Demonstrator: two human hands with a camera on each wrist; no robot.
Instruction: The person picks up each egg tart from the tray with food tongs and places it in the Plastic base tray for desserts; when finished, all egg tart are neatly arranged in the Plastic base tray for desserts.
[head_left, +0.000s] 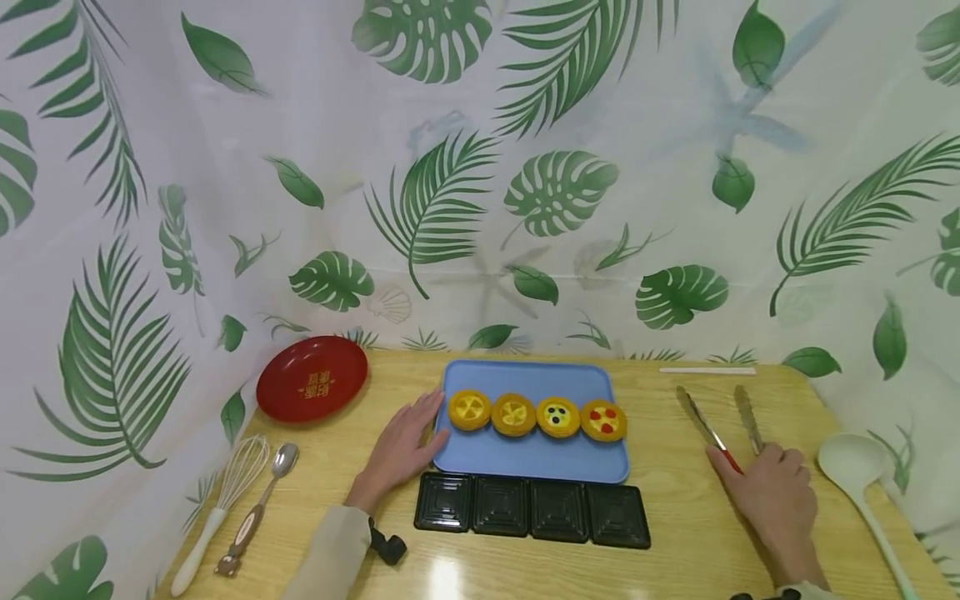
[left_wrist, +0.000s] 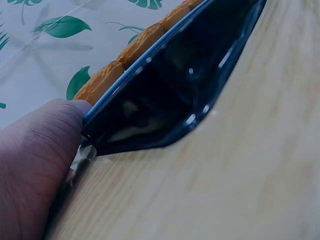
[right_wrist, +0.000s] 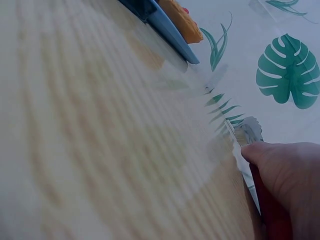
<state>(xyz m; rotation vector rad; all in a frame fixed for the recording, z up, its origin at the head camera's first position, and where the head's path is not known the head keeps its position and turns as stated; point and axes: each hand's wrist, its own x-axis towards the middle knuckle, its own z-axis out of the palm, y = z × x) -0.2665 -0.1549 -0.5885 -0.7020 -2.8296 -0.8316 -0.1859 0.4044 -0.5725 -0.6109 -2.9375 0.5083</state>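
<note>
Four tarts (head_left: pixel 513 415) in a row on the tray (head_left: pixel 525 460)

Your left hand (head_left: pixel 402 442) lies fingers extended against the tray's left edge, likely steadying it. Your right hand (head_left: pixel 776 492) grips the spread tongs (head_left: pixel 699 414) at the handle end, probably for reach.

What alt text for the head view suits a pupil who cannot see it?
A person's right hand grips tongs while the left hand touches a blue tray bearing a row of four tarts. Four black square dishes line the tray's near side on a wood-grain table.
</note>
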